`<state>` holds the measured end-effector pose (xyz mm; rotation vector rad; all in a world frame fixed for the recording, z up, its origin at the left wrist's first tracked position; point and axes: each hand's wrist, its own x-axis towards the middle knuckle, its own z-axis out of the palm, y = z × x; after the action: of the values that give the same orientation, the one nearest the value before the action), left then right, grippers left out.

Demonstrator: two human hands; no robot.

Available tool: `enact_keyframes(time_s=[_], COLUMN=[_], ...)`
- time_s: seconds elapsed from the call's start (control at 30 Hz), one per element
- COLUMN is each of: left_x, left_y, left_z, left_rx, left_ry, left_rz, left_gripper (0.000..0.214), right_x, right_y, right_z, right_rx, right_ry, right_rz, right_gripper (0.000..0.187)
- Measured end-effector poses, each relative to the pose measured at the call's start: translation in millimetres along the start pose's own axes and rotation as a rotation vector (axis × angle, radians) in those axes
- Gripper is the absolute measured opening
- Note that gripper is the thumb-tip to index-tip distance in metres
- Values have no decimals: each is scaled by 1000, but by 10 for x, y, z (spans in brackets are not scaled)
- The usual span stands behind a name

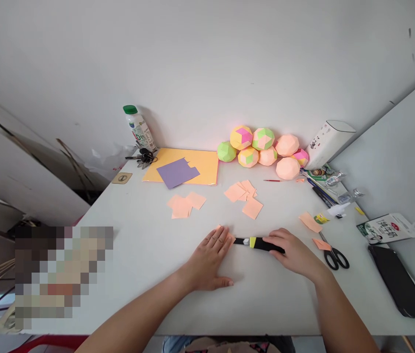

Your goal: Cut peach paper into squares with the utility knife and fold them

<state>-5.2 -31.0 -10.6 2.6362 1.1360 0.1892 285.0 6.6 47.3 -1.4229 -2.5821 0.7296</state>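
My left hand [207, 261] lies flat on the table, fingers stretched out, over a small peach paper piece [231, 239] that is mostly hidden beneath it. In my right hand [297, 252] is a utility knife [260, 243] with a black and yellow-green handle. Its blade points left and meets the visible edge of that paper; whether it cuts in cannot be seen. Beyond my hands lie two loose groups of peach paper squares, one at left [183, 206] and one at right [252, 208].
Several faceted paper balls [288, 168] are heaped against the wall. A yellow sheet [207, 166] bears a purple sheet [176, 172], near keys and a bottle [141, 130]. Scissors [335, 257], paper scraps, a glue bottle [334, 212], pens and a black case [400, 282] line the right side.
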Motion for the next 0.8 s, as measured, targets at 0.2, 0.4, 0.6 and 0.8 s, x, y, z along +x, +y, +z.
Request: enact_keyframes(time_s=[0.2, 0.4, 0.6, 0.8], left_x=[8, 13, 12, 6], left_y=[28, 37, 38, 26], left_z=[-65, -99, -109, -95], left_rx=[-19, -12, -12, 1], left_ry=[-58, -85, -89, -70], left_rz=[-30, -40, -36, -20], left_gripper=[103, 105, 106, 104], right_x=[6, 71, 89, 97], right_y=[48, -10, -17, -31], right_z=[39, 125, 148, 179], right_rx=[-27, -55, -70, -93], right_ry=[61, 170, 197, 229], right_rz=[-46, -122, -161, -155], right_gripper=[36, 38, 39, 39])
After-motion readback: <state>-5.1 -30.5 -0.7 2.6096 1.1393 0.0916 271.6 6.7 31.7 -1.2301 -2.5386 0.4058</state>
